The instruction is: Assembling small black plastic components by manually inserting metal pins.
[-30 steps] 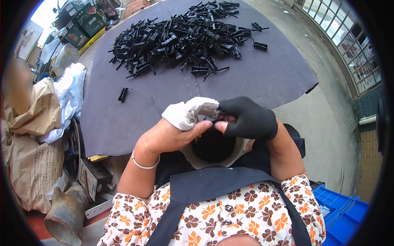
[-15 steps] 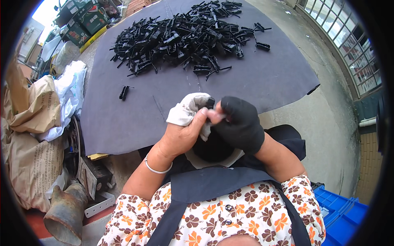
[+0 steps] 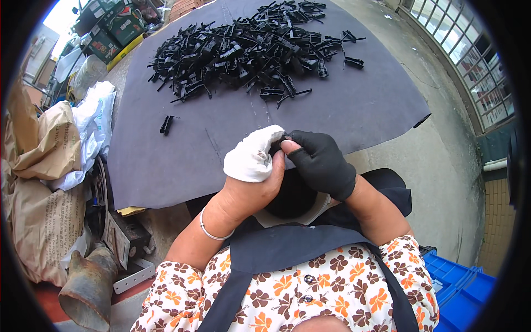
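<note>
My left hand (image 3: 253, 157), in a white fingerless glove with the thumb bare, is closed on a small black plastic part (image 3: 278, 145). From the other side my right hand (image 3: 319, 162), in a black glove with a bare thumb tip, pinches the same part. Both hands meet over the near edge of the grey-covered table, and their fingers hide most of the part. Just below them a round container (image 3: 293, 217) with a pale rim and dark inside sits at my lap. Farther off lies a heap of similar black plastic parts (image 3: 238, 55).
The grey sheet (image 3: 166, 155) covers the table. One loose black part (image 3: 167, 125) lies at its left. Paper sacks (image 3: 47, 221) and a rusty pipe (image 3: 88, 288) stand at left. A blue crate (image 3: 459, 288) is at lower right, a barred window (image 3: 464, 50) at upper right.
My left hand has turned so the back of its white glove shows more. My right hand has shifted slightly down, and its thumb now presses at the part.
</note>
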`<move>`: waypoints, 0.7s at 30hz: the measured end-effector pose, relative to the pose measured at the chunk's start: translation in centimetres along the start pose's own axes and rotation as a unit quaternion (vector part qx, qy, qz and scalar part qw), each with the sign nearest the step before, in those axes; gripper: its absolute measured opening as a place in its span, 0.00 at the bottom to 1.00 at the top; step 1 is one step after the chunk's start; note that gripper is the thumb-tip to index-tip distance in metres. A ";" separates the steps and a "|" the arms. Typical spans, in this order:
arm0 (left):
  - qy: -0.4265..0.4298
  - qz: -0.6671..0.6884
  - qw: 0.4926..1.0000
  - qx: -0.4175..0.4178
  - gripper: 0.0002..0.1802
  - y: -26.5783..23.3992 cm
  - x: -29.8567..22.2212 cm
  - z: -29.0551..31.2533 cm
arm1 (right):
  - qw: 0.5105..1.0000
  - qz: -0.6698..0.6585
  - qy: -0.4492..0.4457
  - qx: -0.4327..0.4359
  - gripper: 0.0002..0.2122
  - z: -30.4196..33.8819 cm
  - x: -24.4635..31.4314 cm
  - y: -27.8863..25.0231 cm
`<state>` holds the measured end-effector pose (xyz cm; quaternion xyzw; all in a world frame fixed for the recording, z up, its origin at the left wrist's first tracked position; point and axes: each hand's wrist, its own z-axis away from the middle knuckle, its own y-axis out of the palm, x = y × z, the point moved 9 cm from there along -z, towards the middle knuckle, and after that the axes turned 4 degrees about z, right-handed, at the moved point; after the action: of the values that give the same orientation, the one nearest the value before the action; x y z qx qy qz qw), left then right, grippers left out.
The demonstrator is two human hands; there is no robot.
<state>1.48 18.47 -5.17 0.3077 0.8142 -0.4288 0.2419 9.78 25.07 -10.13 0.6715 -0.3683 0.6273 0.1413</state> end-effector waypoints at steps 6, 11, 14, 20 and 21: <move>-0.044 0.080 0.996 -0.001 0.16 0.0 0.8 0.3 | 0.994 -0.106 -0.011 0.010 0.08 0.1 -0.2 0.2; -0.173 0.315 0.933 0.023 0.16 0.3 3.8 0.6 | 0.987 0.149 0.004 0.052 0.07 0.2 0.3 -0.7; -0.257 0.403 0.878 0.033 0.18 0.8 4.1 1.0 | 0.983 0.163 -0.089 0.013 0.06 0.3 1.1 -1.5; -0.239 0.322 0.908 0.120 0.17 2.3 3.0 1.1 | 0.997 0.016 -0.076 -0.027 0.04 -0.1 0.7 -1.9; -0.225 0.318 0.912 0.128 0.16 2.6 2.8 1.1 | 0.997 -0.026 -0.073 -0.021 0.04 -0.2 0.5 -1.7</move>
<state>1.53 19.53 -8.98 0.4741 0.5356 -0.4881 0.5002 10.72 26.26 -9.15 0.7216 -0.3732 0.5649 0.1445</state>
